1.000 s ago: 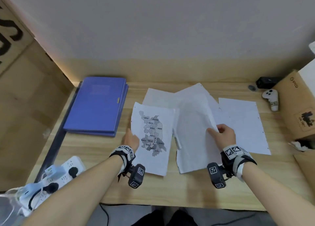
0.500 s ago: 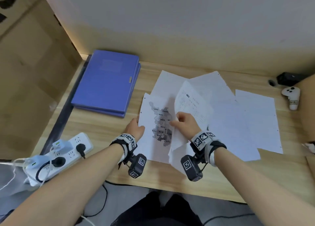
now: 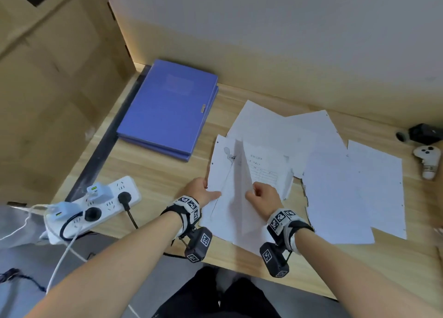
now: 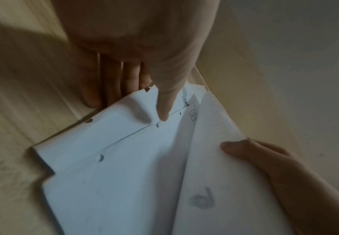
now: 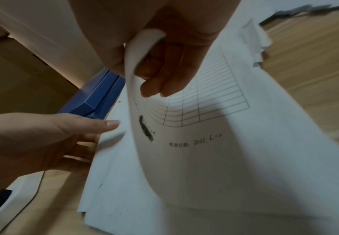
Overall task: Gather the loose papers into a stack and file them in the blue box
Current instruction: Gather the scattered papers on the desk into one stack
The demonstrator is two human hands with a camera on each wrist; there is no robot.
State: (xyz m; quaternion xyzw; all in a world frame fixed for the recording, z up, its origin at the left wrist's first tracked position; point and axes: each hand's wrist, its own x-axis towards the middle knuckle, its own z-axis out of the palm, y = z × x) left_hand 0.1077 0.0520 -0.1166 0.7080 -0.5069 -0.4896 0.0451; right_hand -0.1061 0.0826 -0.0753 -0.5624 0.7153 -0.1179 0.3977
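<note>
The blue box (image 3: 167,111) (image 5: 100,98) lies closed and flat at the table's back left. Loose white papers (image 3: 347,193) are spread to its right. My left hand (image 3: 203,192) (image 5: 63,132) pinches the left edge of a map sheet (image 3: 221,164) (image 4: 114,143), thumb on top and fingers underneath. My right hand (image 3: 262,196) (image 4: 265,159) pinches the edge of a sheet with a printed table (image 3: 261,166) (image 5: 204,151). This sheet is lifted and curled over the map sheet, hiding most of the map.
A white power strip (image 3: 96,205) with plugs and cables sits at the front left corner. A white controller (image 3: 428,159) and a black device (image 3: 424,132) lie at the far right. Cardboard (image 3: 48,78) walls in the left side.
My right hand has carried the table sheet leftward from the middle pile over the map sheet. My left hand has stayed at the map sheet's left edge.
</note>
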